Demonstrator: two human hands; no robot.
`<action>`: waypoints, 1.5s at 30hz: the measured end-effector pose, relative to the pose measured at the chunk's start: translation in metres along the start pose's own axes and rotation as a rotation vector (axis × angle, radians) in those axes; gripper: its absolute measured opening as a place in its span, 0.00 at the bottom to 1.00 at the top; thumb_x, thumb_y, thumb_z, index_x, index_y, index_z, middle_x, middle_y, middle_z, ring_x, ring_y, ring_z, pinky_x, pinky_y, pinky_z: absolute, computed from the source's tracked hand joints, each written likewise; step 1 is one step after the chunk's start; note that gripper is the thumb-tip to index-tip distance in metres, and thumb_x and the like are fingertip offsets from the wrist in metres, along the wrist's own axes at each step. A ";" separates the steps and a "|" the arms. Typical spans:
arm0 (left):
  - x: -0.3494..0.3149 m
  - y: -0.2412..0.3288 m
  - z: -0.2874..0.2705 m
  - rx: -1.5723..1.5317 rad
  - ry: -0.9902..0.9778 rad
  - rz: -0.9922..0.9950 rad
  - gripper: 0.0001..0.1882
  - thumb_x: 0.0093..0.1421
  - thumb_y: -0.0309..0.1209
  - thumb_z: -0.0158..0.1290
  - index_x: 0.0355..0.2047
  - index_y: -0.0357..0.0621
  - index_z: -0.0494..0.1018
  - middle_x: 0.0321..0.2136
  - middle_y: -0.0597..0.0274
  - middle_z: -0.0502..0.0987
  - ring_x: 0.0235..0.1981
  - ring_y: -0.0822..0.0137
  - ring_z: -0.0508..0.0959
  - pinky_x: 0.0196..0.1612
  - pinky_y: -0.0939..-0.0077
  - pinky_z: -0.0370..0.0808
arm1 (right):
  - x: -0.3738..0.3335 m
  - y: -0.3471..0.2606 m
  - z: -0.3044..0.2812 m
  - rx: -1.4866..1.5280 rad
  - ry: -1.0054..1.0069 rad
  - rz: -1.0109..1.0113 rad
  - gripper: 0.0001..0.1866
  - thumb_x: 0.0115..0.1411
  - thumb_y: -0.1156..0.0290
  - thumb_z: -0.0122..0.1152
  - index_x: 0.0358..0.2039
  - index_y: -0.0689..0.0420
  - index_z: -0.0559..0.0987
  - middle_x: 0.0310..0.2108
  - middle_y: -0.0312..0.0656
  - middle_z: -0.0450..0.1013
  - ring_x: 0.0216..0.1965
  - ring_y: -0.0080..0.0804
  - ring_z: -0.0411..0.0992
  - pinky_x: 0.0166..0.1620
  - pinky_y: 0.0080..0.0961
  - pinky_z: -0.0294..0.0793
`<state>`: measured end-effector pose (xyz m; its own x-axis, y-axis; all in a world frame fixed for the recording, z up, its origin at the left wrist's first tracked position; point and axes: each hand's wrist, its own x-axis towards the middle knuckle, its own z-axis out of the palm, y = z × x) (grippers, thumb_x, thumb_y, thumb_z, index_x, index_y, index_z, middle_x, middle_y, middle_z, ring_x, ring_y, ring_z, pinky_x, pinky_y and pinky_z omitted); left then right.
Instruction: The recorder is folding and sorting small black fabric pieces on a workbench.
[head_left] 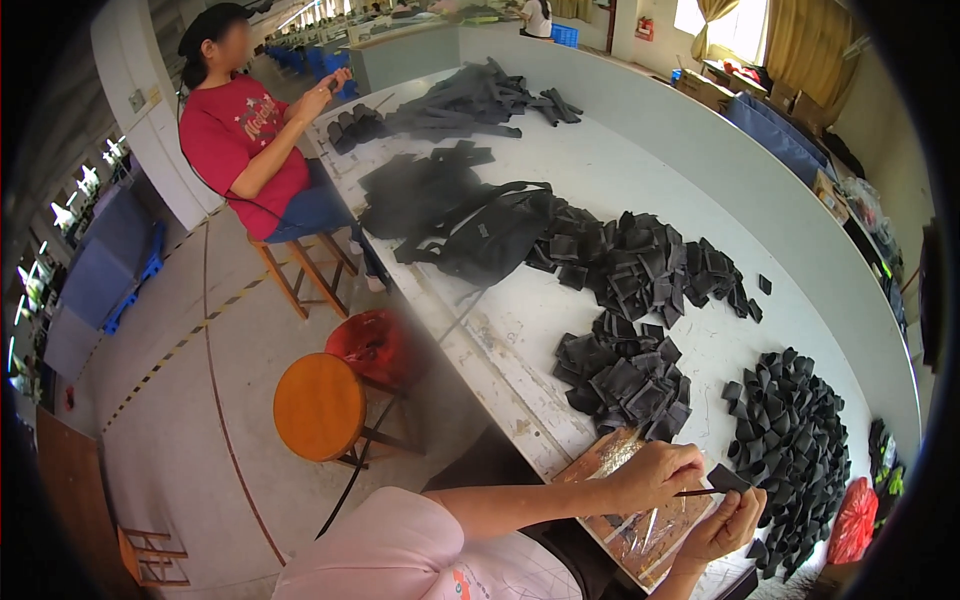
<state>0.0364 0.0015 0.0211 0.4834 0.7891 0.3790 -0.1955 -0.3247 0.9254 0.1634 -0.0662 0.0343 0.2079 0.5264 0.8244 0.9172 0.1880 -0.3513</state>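
Observation:
My left hand is closed round one end of a thin dark stick; its tip meets a small black piece that looks like folded fabric. My right hand pinches that piece between thumb and fingers. Both hands are above a brown board with shiny, clear film-like patches, at the table's near edge. Just beyond the board lies a heap of flat black pieces. On the right is a big pile of curled black pieces.
More black pieces, a black bag and long black strips cover the white table. A red plastic bag is at the right. One person sits at the far left, hands raised. A round wooden stool stands left of the table.

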 end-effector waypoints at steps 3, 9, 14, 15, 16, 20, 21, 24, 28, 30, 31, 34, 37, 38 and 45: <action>-0.017 -0.051 -0.016 0.363 0.095 0.063 0.03 0.53 0.25 0.49 0.26 0.37 0.68 0.20 0.53 0.73 0.22 0.54 0.74 0.24 0.69 0.69 | 0.007 0.010 -0.005 0.094 0.051 0.196 0.11 0.61 0.73 0.42 0.23 0.63 0.65 0.19 0.36 0.59 0.20 0.23 0.55 0.22 0.19 0.53; -0.040 -0.088 -0.053 0.484 0.321 -0.002 0.03 0.53 0.25 0.49 0.25 0.39 0.67 0.20 0.54 0.73 0.22 0.54 0.74 0.23 0.66 0.69 | 0.025 0.089 0.006 0.301 0.193 0.737 0.18 0.60 0.58 0.48 0.17 0.53 0.64 0.12 0.27 0.51 0.15 0.14 0.48 0.19 0.15 0.46; -0.054 -0.112 -0.065 0.524 0.365 -0.044 0.04 0.53 0.27 0.49 0.24 0.39 0.67 0.18 0.54 0.71 0.21 0.53 0.74 0.23 0.64 0.69 | -0.080 0.174 0.007 -0.293 -0.291 0.708 0.18 0.52 0.59 0.55 0.30 0.64 0.77 0.26 0.56 0.73 0.28 0.45 0.72 0.32 0.36 0.70; -0.053 -0.112 -0.065 0.509 0.356 -0.044 0.05 0.54 0.27 0.49 0.25 0.39 0.67 0.18 0.53 0.71 0.20 0.53 0.73 0.23 0.65 0.68 | -0.089 0.157 0.006 -0.304 -0.263 0.715 0.17 0.52 0.61 0.55 0.28 0.64 0.77 0.25 0.56 0.73 0.27 0.47 0.71 0.31 0.36 0.70; -0.052 -0.105 -0.066 0.486 0.367 -0.031 0.05 0.54 0.27 0.49 0.25 0.40 0.67 0.18 0.53 0.71 0.20 0.54 0.73 0.23 0.65 0.68 | -0.096 0.148 0.007 -0.318 -0.232 0.727 0.16 0.52 0.62 0.54 0.26 0.65 0.77 0.24 0.56 0.72 0.26 0.48 0.71 0.30 0.36 0.69; -0.054 -0.109 -0.070 0.496 0.363 -0.080 0.04 0.54 0.27 0.48 0.25 0.40 0.67 0.17 0.53 0.70 0.20 0.53 0.72 0.22 0.64 0.67 | -0.125 0.174 0.028 -0.562 -0.224 0.234 0.14 0.51 0.65 0.53 0.23 0.65 0.77 0.21 0.54 0.72 0.24 0.49 0.69 0.27 0.36 0.68; -0.053 -0.109 -0.069 0.467 0.360 -0.098 0.04 0.54 0.27 0.48 0.25 0.40 0.66 0.17 0.53 0.70 0.20 0.53 0.72 0.22 0.64 0.66 | -0.112 0.181 0.044 -0.219 0.074 -0.173 0.12 0.51 0.67 0.53 0.22 0.64 0.76 0.19 0.53 0.71 0.22 0.49 0.69 0.26 0.36 0.68; -0.053 -0.111 -0.070 0.481 0.368 -0.075 0.05 0.54 0.27 0.48 0.24 0.39 0.65 0.16 0.52 0.69 0.19 0.53 0.71 0.21 0.63 0.65 | -0.101 0.146 0.037 -0.186 0.018 -0.241 0.10 0.49 0.69 0.53 0.19 0.63 0.75 0.17 0.51 0.70 0.20 0.49 0.68 0.25 0.36 0.67; -0.049 -0.114 -0.066 0.509 0.367 -0.067 0.07 0.53 0.27 0.48 0.21 0.39 0.63 0.15 0.52 0.67 0.18 0.52 0.70 0.20 0.62 0.63 | -0.101 0.149 0.037 -0.214 -0.131 -0.093 0.09 0.48 0.70 0.53 0.18 0.62 0.75 0.16 0.51 0.70 0.19 0.48 0.68 0.24 0.36 0.66; -0.047 -0.111 -0.066 0.516 0.368 -0.066 0.07 0.53 0.27 0.47 0.21 0.40 0.63 0.14 0.53 0.67 0.17 0.53 0.70 0.20 0.62 0.63 | -0.102 0.167 0.045 0.110 0.066 -0.263 0.09 0.48 0.70 0.54 0.17 0.62 0.75 0.16 0.50 0.70 0.19 0.48 0.68 0.24 0.37 0.66; -0.047 -0.110 -0.066 0.519 0.368 -0.062 0.07 0.53 0.26 0.48 0.21 0.40 0.63 0.14 0.53 0.67 0.17 0.53 0.70 0.20 0.62 0.64 | -0.100 0.166 0.050 0.279 0.165 -0.344 0.09 0.48 0.70 0.54 0.17 0.61 0.75 0.16 0.50 0.70 0.18 0.47 0.68 0.24 0.37 0.66; -0.049 -0.112 -0.067 0.537 0.366 -0.060 0.06 0.52 0.26 0.48 0.21 0.40 0.63 0.14 0.54 0.67 0.17 0.53 0.70 0.20 0.62 0.64 | -0.096 0.135 0.031 -0.042 -0.067 -0.086 0.09 0.48 0.70 0.54 0.16 0.61 0.75 0.15 0.50 0.70 0.18 0.47 0.67 0.23 0.37 0.65; -0.051 -0.115 -0.068 0.548 0.381 -0.059 0.06 0.52 0.26 0.48 0.21 0.41 0.63 0.14 0.54 0.68 0.18 0.53 0.70 0.20 0.62 0.64 | -0.092 0.121 0.028 -0.513 -0.391 0.243 0.10 0.48 0.69 0.54 0.16 0.61 0.74 0.15 0.49 0.69 0.18 0.46 0.67 0.23 0.37 0.65; -0.053 -0.115 -0.070 0.543 0.394 -0.052 0.06 0.52 0.25 0.48 0.21 0.41 0.63 0.14 0.54 0.68 0.18 0.53 0.70 0.20 0.62 0.64 | -0.090 0.121 0.031 -0.496 -0.384 0.237 0.10 0.48 0.69 0.53 0.15 0.61 0.74 0.14 0.49 0.69 0.18 0.46 0.67 0.22 0.37 0.65; -0.049 -0.114 -0.068 0.529 0.370 -0.037 0.06 0.52 0.26 0.48 0.21 0.41 0.63 0.14 0.54 0.68 0.18 0.52 0.71 0.21 0.62 0.64 | -0.125 0.170 0.029 -0.937 -0.326 0.166 0.10 0.48 0.68 0.53 0.17 0.62 0.73 0.16 0.47 0.69 0.19 0.45 0.69 0.23 0.37 0.66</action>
<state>-0.0227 0.0351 -0.1033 0.1368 0.9018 0.4100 0.3082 -0.4321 0.8475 0.2831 -0.0761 -0.1417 0.3830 0.7142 0.5859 0.8119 -0.5628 0.1553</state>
